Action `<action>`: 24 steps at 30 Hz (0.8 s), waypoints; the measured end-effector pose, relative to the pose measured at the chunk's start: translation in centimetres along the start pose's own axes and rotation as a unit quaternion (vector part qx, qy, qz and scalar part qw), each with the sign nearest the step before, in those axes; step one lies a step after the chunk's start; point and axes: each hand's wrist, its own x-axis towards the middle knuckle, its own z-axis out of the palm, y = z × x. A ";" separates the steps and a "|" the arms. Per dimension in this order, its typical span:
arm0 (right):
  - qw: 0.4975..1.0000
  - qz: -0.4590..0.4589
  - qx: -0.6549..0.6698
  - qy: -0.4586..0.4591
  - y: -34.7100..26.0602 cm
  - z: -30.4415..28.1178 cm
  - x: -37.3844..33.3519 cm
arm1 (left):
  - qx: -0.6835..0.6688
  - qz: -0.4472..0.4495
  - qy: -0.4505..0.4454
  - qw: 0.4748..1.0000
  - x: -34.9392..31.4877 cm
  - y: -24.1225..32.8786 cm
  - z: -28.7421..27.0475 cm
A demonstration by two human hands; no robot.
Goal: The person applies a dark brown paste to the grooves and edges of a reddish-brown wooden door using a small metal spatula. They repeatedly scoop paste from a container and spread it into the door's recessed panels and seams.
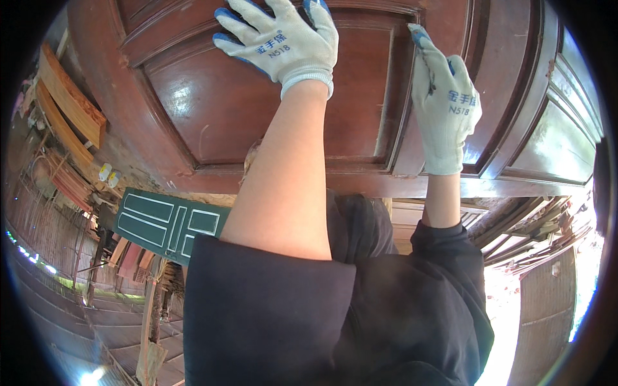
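While both gloved hands, left hand (283, 38) and right hand (445, 106), press flat and open, the reddish-brown panelled door (219, 109) shows glossy, scuffed varnish.

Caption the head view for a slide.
Gloved left hand flat on a reddish-brown wooden door, gloved right hand on its centre stile; green door behind.
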 end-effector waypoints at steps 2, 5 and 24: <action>1.000 0.013 0.024 0.002 0.1 -0.2 -0.1 | 0.002 0.000 0.001 1.000 0.0 0.1 0.1; 0.996 0.032 0.082 0.031 0.5 -0.1 0.0 | 0.001 -0.001 0.002 1.000 0.0 0.1 0.1; 0.998 0.063 0.006 0.023 -1.0 0.7 1.0 | -0.005 -0.007 -0.006 1.000 0.0 0.3 0.0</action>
